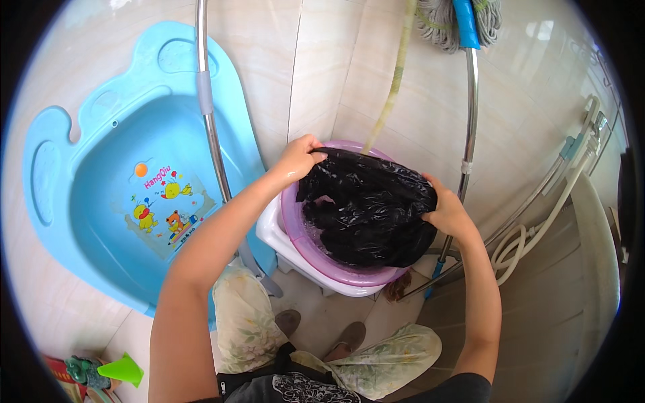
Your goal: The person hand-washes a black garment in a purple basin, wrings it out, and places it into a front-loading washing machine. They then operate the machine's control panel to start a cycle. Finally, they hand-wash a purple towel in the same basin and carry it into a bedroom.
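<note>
A wet black cloth [370,206], perhaps a garment, is stretched between my two hands over a pink plastic basin [347,274]. My left hand [301,157] pinches its upper left edge near the basin's back rim. At the opposite side, my right hand [446,205] grips the cloth's right edge, thumb below and fingers above. Soapy water [313,231] shows in the gap at the basin's left. The cloth covers most of the basin's inside. Under the basin is a white plastic stool or stand [272,229].
A light-blue baby bathtub [242,146] leans on the tiled wall at left, behind a metal pole [204,90]. A yellowish hose [395,85] drops behind the basin. To the right are a mop pole [471,101], a coiled pale hose [509,252] and a large tub-like container [599,242].
</note>
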Tool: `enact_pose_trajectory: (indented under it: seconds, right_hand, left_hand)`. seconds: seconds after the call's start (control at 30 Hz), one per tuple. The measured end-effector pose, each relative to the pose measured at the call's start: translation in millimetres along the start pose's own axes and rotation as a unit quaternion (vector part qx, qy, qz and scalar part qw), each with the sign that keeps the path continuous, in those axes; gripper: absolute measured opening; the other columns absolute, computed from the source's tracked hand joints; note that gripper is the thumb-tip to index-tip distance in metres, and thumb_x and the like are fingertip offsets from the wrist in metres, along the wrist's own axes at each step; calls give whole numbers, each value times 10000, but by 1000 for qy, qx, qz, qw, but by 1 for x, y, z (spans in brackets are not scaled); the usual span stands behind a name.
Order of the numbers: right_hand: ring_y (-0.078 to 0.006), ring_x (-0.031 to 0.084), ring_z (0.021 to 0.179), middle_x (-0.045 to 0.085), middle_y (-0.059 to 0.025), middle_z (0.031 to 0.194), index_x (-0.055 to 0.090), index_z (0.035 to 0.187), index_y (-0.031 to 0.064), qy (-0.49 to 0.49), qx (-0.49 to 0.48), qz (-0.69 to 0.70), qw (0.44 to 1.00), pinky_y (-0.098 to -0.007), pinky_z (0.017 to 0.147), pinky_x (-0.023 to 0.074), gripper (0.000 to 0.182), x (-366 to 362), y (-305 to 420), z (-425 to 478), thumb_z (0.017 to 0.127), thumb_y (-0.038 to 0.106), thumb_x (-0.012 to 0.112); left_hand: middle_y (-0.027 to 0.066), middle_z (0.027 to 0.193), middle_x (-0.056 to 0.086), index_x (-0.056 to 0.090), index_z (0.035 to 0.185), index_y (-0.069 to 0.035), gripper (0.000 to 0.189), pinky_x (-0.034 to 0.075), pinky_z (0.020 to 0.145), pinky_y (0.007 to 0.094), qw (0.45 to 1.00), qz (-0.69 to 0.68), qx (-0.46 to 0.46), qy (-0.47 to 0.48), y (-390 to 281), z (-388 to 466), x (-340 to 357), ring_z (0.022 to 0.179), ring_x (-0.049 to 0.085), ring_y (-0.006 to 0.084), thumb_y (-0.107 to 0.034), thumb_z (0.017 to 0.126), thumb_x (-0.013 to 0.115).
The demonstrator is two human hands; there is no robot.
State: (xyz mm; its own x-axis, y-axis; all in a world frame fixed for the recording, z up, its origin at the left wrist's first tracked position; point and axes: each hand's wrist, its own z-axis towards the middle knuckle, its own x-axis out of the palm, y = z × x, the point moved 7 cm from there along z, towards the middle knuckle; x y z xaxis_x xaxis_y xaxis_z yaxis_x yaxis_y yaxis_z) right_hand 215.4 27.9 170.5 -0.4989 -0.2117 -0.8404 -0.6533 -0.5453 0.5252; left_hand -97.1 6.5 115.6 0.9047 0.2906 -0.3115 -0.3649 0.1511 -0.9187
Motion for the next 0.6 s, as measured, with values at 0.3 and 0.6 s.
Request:
enact_pose_trajectory:
  seconds: [0.3, 0.6]
  right_hand:
    - [-383, 567, 1049, 550, -219, 1187, 518, 1220, 23, -146, 70, -215, 963, -440, 855, 498, 638, -4, -11, 8, 640, 108, 769]
    - [-463, 439, 1198, 228, -219, 1495, 158, 1492, 355, 36, -105, -323, 940, -497, 904, 475, 979, 120, -20, 30, 706, 226, 727]
  left_hand:
    - [185, 901, 566, 496, 1044, -46, 199, 445, 746, 409, 900, 354, 239, -83, -37, -14, 15, 844, 544, 353, -135, 892, 589]
    - [309, 1322, 438, 216, 1452, -61, 947, 375, 1022, 481, 872, 397, -93, 270, 62, -28, 97, 1249, 421, 448, -590, 787, 635]
